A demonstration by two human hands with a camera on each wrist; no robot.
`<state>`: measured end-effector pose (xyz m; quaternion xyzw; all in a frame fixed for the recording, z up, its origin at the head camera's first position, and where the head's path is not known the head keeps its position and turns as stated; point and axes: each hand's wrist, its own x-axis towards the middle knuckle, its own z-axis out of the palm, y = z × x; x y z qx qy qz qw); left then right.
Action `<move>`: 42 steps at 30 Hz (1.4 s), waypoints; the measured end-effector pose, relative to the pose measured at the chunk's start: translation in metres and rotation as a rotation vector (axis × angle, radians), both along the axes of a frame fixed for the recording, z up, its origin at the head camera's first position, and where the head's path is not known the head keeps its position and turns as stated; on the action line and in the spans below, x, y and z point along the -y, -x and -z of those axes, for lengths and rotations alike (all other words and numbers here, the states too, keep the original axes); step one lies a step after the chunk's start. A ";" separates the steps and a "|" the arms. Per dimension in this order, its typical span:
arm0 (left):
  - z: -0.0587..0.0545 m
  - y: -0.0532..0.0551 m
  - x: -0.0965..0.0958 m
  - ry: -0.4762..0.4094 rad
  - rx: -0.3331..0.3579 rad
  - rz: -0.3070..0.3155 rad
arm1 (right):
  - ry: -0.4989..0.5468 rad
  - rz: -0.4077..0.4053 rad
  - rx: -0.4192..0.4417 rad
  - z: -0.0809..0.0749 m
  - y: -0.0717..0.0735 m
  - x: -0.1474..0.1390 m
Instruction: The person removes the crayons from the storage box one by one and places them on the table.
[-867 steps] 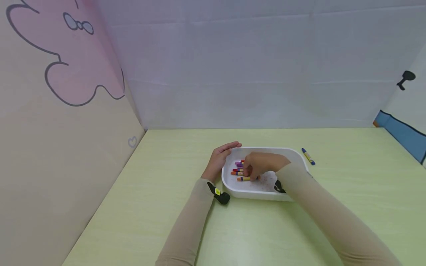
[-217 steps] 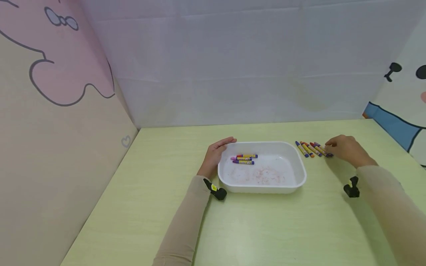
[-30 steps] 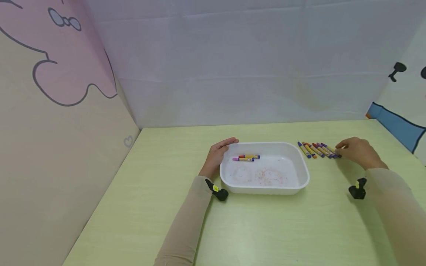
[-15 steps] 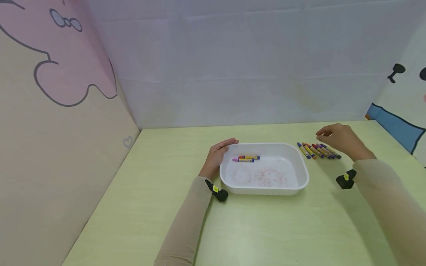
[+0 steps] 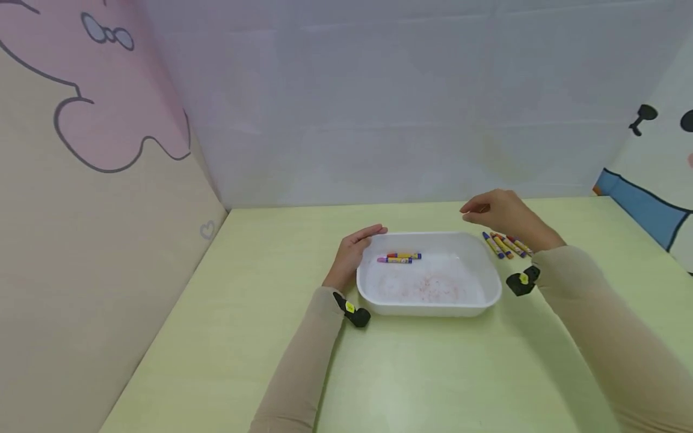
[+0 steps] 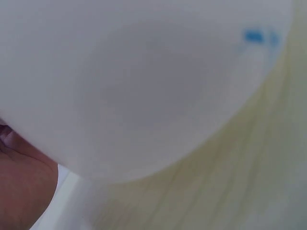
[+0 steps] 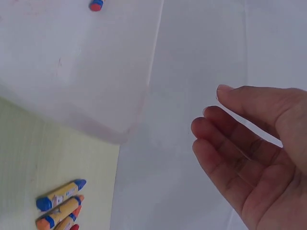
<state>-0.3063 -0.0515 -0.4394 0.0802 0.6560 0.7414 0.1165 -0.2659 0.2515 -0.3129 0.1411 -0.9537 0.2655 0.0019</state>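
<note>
My left hand (image 5: 349, 258) rests against the left wall of a white plastic tray (image 5: 433, 310), its fingers along the outer rim. Inside the tray lie two crayons, a red one (image 5: 414, 256) and a pink one (image 5: 391, 260), both in yellow wrappers. My right hand (image 5: 506, 216) hovers above the table just beyond the tray's far right corner. In the right wrist view its thumb and fingers are apart, loosely bent, with nothing between them. Below it sits a row of several crayons (image 5: 494, 245), partly hidden by the hand and wrist.
The pale green table (image 5: 422, 373) meets a whitish wall (image 5: 346, 120) at its back edge. A cartoon-printed panel (image 5: 124, 270) rises along the left side, another (image 5: 644, 204) at the right. Reddish marks (image 5: 433, 288) stain the tray floor.
Over the last second my right hand has let go of a crayon at the row's right end, risen and moved left. Since the oldest frame, most crayons have moved from tray to row.
</note>
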 end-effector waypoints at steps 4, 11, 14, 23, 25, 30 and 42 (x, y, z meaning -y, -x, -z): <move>0.000 0.000 0.000 0.011 -0.005 -0.007 | 0.010 -0.056 0.036 0.002 0.003 0.019; -0.001 -0.001 0.001 0.009 -0.009 -0.001 | -0.015 -0.155 0.072 0.014 0.011 0.052; -0.002 -0.002 0.003 0.002 -0.007 -0.001 | -0.030 -0.194 0.099 0.021 0.016 0.065; -0.002 -0.002 0.001 0.010 -0.019 0.002 | -0.094 -0.248 0.201 0.040 0.024 0.090; -0.002 -0.002 0.000 0.006 -0.021 0.002 | -0.104 -0.248 0.222 0.043 0.025 0.092; 0.001 0.000 -0.002 0.010 -0.030 0.005 | -0.123 -0.231 0.260 0.052 0.027 0.094; 0.002 0.001 -0.001 -0.009 -0.046 0.016 | -0.176 -0.284 0.197 0.063 0.027 0.102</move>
